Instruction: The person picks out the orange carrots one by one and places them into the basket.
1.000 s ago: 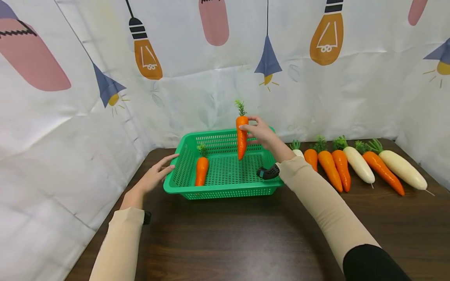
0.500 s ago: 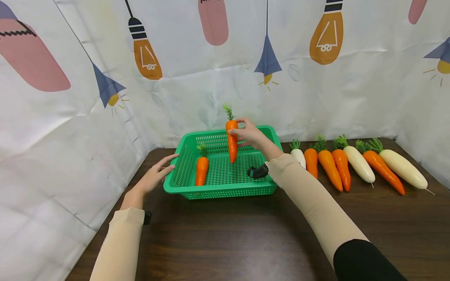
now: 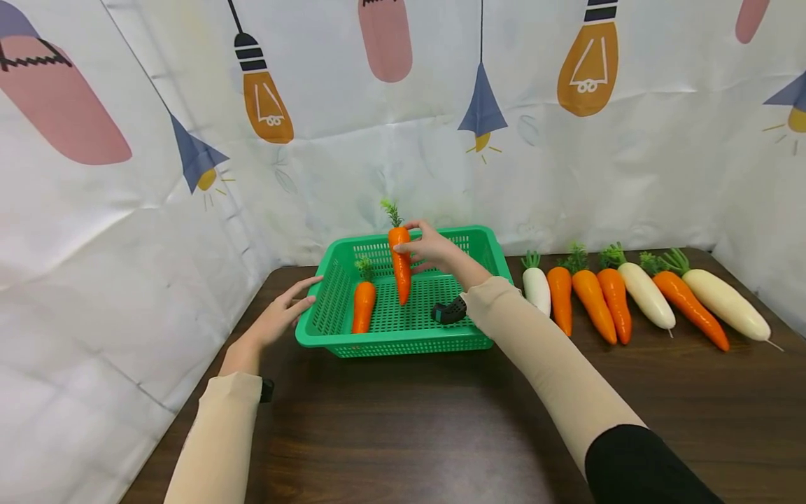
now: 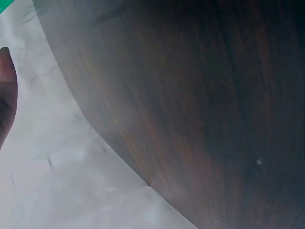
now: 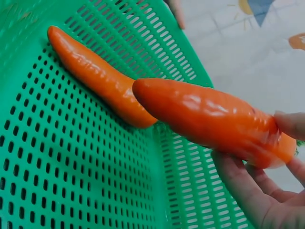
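Note:
In the head view my right hand [image 3: 431,248] pinches a carrot [image 3: 400,262] near its leafy top, tip pointing down, over the green basket [image 3: 409,337]. Another carrot [image 3: 363,306] lies in the basket along its left side. The right wrist view shows the held carrot [image 5: 205,119] between thumb and fingers, apart from the basket floor, with the lying carrot [image 5: 95,76] behind it. My left hand [image 3: 277,318] is at the basket's left rim with its fingers extended; whether they touch the rim I cannot tell. Only a bit of that hand [image 4: 6,95] enters the left wrist view.
Right of the basket, several carrots [image 3: 595,304] and white radishes [image 3: 647,295] lie in a row on the dark wooden table [image 3: 403,420]. A printed white curtain [image 3: 403,161] hangs behind the table and along its left side.
My right hand has carried the carrot leftward and lower over the basket, closer to the lying carrot. The white radish beside the basket has come out from behind the right arm. My left hand stays put.

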